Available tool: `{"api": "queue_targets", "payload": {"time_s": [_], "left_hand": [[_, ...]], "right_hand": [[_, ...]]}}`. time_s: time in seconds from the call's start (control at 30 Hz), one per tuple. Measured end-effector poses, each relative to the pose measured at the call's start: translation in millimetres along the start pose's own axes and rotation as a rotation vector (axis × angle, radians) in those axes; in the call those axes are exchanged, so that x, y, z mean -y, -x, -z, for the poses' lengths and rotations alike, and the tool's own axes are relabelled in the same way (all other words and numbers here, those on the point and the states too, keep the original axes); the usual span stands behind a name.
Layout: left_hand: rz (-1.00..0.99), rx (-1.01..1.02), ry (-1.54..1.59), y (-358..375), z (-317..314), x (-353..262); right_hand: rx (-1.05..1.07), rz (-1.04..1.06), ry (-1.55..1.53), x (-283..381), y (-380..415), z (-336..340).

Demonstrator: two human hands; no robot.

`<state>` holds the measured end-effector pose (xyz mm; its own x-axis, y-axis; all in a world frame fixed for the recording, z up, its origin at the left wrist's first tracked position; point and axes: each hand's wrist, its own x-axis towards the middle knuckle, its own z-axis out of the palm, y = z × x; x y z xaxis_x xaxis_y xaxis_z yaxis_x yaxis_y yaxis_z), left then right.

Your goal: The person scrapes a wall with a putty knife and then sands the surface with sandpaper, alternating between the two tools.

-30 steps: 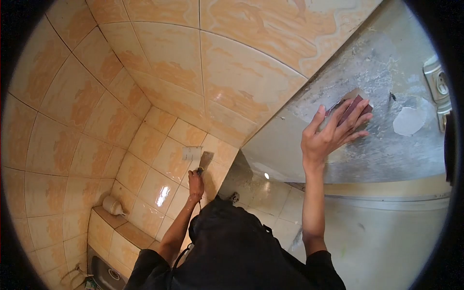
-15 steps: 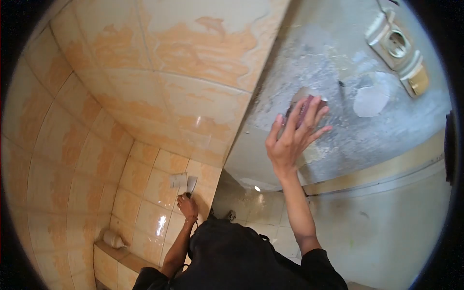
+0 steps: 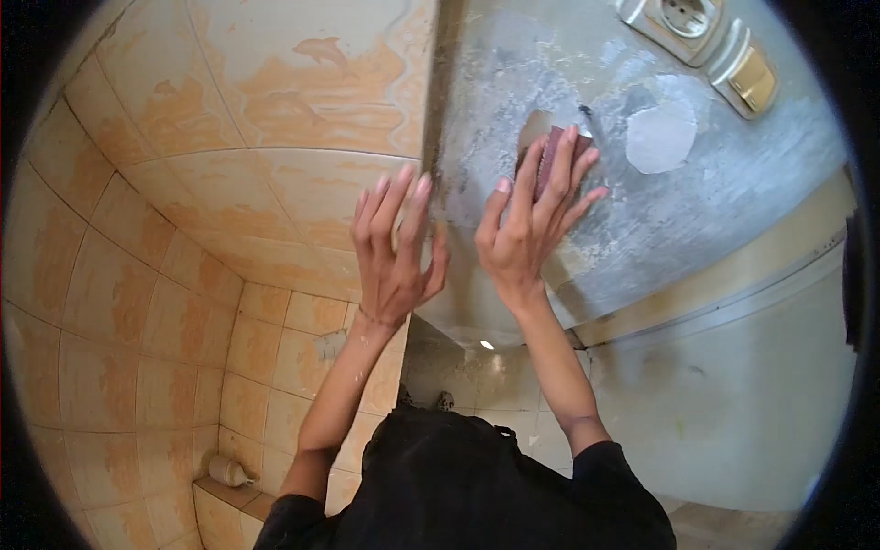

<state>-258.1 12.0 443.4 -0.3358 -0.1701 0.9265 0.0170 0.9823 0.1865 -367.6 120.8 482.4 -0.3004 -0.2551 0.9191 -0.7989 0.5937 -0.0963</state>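
My right hand (image 3: 532,215) presses a folded piece of reddish-brown sandpaper (image 3: 550,160) against the rough grey plastered wall (image 3: 486,82), its fingers spread over the sheet. A beige sheet edge (image 3: 533,131) shows beside the fingertips. To the left, my left hand (image 3: 394,247) is raised with its fingers apart and nothing in them, in front of the tiled wall (image 3: 266,192) near its edge. Below it, partly hidden by my left forearm, a pale flat piece (image 3: 330,346) lies on the lower tiles.
A white round patch (image 3: 662,137) marks the plaster to the right of my right hand. Above it sit a wall socket (image 3: 683,14) and a yellowed switch (image 3: 747,81). A whitish bottle (image 3: 227,471) lies on the tiled ledge at lower left.
My left hand has left the scraper on the lower tiles and risen, fingers open, beside the wall's edge. My right hand stays on the plaster with the sandpaper; the view has shifted.
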Motion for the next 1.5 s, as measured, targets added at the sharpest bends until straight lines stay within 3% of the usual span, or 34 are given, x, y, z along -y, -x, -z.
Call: {"api": "queue_targets", "payload": {"time_s": [0.17, 0.3, 0.4, 0.7, 0.8, 0.97, 1.07, 1.3, 1.5], "left_hand": [[-0.143, -0.051, -0.033, -78.3, -27.9, -15.3], [-0.168, -0.023, -0.37, -87.8, -54.1, -6.3], [-0.155, -0.071, -0.262, -90.2, -52.7, -8.3], [-0.104, -0.087, -0.284, -90.0, -52.5, -5.3], [-0.099, -0.09, -0.263, -89.2, -51.4, -6.9], [-0.098, -0.111, -0.223, -90.0, -51.3, -8.3], [-0.104, -0.11, -0.225, -89.3, -49.8, -8.1], [-0.143, -0.085, -0.196, -76.1, -49.8, 0.2], [-0.067, -0.257, -0.085, -60.9, -59.0, 9.5]], "right_hand": [[-0.022, 0.003, -0.04, -8.2, 3.1, -1.9], [0.045, -0.024, 0.102, -7.6, -11.3, 16.1], [-0.2, -0.004, 0.159, -8.1, -6.9, 14.8], [-0.342, 0.089, 0.228, -47.9, 1.2, 35.3], [-0.545, 0.184, 0.299, -59.4, 11.0, 36.9], [-0.339, 0.223, 0.312, -79.2, 9.8, 50.8], [-0.134, 0.061, 0.097, -77.8, 0.8, 55.0], [-0.191, 0.063, 0.11, -68.4, -47.0, 55.7], [-0.068, 0.085, -0.109, -18.4, 12.4, 26.6]]}}
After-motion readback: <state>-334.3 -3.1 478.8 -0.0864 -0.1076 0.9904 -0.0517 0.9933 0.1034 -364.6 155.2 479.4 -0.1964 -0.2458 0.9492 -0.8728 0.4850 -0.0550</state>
